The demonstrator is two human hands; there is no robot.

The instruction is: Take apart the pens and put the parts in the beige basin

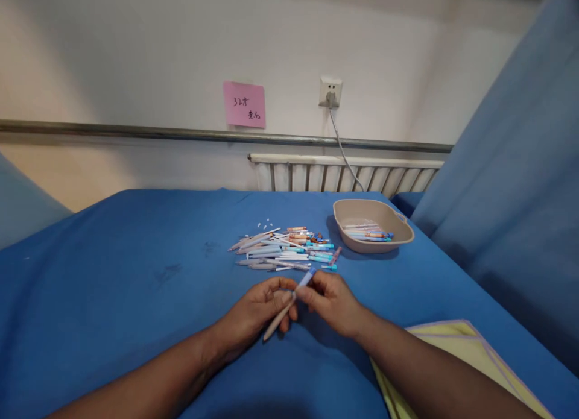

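Observation:
Between both hands is a pen (277, 324) with a pale, pinkish-beige lower barrel and a light blue upper part ending in a darker blue tip. My left hand (261, 305) is closed around the middle of the barrel. My right hand (335, 302) pinches the pen near its blue upper part, thumb and fingers together. The pen slants, its tapered end pointing down and left. Just beyond my hands lies a pile of pen parts (284, 252): grey and pale blue barrels, white refills, and pieces with turquoise or orange ends.
A beige plastic basin (373, 248) at the back right holds several pens (368, 233). Tiny white pieces (265, 224) lie behind the pile. A folded yellow cloth (446, 334) is under my right forearm. Blue cloth (136, 256) covers the table; a blue curtain (511, 178) hangs at right.

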